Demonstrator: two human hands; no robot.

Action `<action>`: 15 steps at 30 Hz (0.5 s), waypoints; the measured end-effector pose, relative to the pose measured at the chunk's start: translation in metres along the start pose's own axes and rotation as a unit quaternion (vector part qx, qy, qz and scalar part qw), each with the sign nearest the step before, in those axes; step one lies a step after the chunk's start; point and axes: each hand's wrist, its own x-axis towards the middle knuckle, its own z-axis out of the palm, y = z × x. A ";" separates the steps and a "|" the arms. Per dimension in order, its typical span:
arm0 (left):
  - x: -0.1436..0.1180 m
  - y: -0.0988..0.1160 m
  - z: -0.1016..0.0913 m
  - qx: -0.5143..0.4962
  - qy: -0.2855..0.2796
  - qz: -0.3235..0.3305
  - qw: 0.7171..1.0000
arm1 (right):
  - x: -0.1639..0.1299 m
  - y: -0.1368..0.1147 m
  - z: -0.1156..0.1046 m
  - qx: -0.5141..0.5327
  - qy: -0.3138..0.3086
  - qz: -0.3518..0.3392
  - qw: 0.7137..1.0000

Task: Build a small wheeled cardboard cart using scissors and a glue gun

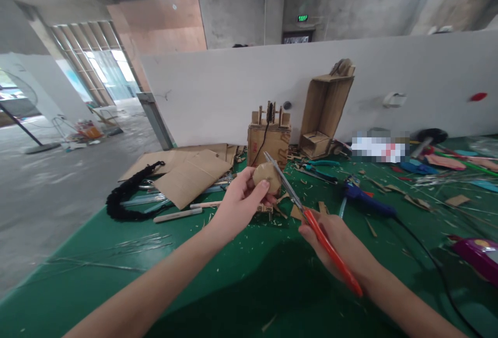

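Observation:
My left hand (pixel 241 198) pinches a small rounded cardboard disc (pixel 266 176) between thumb and fingers, over the middle of the table. In my right hand (pixel 344 242) are red-handled scissors (pixel 324 242), tilted up to the left. Their metal blades lie against the right edge of the disc; whether they are parted there I cannot make out. Right behind the disc stands a cardboard box (pixel 268 138) with upright strips on top and a black cord hanging down its front. Cardboard scraps (pixel 298 211) lie below the blades.
A tall open cardboard frame (pixel 326 112) leans at the white partition (pixel 225 89). On the right are pliers (pixel 317 171), a blue glue gun (pixel 368 200) with its cable, and a purple tool (pixel 476 256). Cardboard sheets (pixel 194 174), a black fuzzy coil (pixel 116 206) and thin wires (pixel 112 255) lie left.

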 end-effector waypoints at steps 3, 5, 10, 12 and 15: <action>0.000 -0.001 0.001 -0.009 0.004 -0.002 1.000 | 0.000 -0.001 0.001 -0.003 0.007 0.000 1.000; -0.001 -0.001 0.002 -0.010 0.005 -0.003 1.000 | 0.000 0.000 0.001 -0.004 0.008 0.005 1.000; -0.001 0.003 -0.001 0.014 0.000 -0.003 1.000 | -0.002 0.002 0.003 0.001 0.000 0.016 1.000; 0.000 0.005 -0.003 0.022 -0.006 0.000 1.000 | -0.003 0.004 0.004 0.000 0.005 0.014 1.000; 0.001 0.007 -0.006 0.023 -0.014 0.002 1.000 | -0.002 0.008 0.005 0.011 -0.004 0.001 1.000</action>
